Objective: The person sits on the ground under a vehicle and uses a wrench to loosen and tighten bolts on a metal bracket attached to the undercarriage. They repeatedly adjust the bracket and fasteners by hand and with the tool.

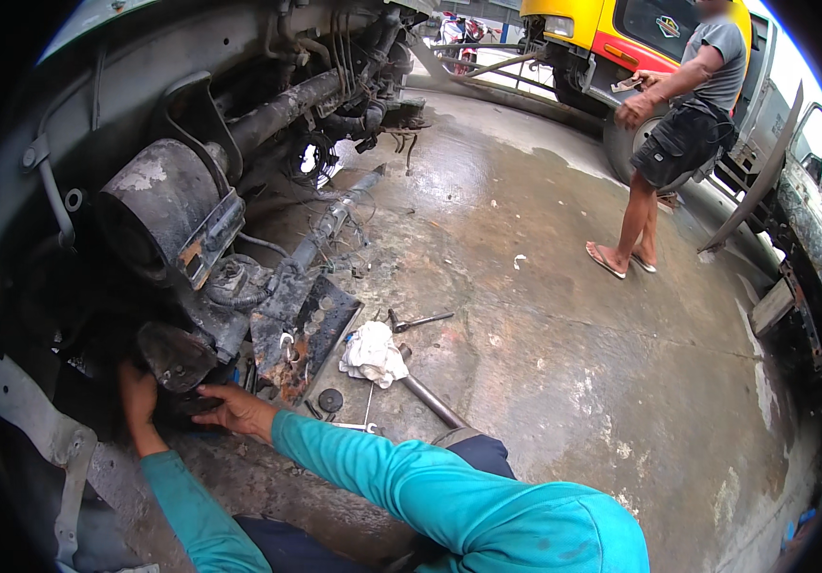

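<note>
Both my hands are low at the left, at the underside of a vehicle. My left hand (138, 393) reaches up beside a dark, rounded metal part (177, 357), and its fingers are lost in shadow behind it. Just below that part's right edge is my right hand (237, 411), its fingers bent round a dark piece too shadowed to name. Above them sits a large black cylinder (164, 196) with worn, pale patches, strapped by a metal bracket. A dark, rusty metal plate (310, 325) lies to the right of my hands.
On the wet concrete floor (525, 344) lie a white rag (373, 353), a ratchet wrench (420, 322), a metal pipe (435, 401), a spanner (353, 426) and a round black part (330, 400). A person (688, 105) in sandals stands by a yellow and red vehicle (611, 38).
</note>
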### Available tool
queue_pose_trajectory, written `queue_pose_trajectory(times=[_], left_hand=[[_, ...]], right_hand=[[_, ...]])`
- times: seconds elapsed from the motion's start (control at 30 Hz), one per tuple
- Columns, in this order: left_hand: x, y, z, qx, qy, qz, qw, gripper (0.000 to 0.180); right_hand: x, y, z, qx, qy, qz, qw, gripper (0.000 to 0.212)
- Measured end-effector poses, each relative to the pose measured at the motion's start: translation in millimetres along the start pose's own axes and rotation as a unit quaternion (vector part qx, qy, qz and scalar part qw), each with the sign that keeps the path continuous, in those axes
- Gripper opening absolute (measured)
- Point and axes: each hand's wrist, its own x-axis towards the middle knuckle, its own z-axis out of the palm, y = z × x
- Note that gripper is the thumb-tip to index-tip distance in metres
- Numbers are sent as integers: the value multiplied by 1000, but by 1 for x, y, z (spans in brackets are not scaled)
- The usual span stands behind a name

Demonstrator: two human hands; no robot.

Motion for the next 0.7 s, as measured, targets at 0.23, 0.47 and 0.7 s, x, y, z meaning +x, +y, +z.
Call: queue_pose_trajectory(times=[0.23,0.47,0.7], left_hand=[[-9,48,6,-66,7,35,997,40],[-6,39,4,-87,-13,53,995,42],[-8,35,1,-54,1,39,998,43]], right_hand=[[0,0,0,-20,24,-28,999,40],[4,1,-5,-3,-8,-5,1000,51],[5,1,0,2,-6,-10,1000,48]])
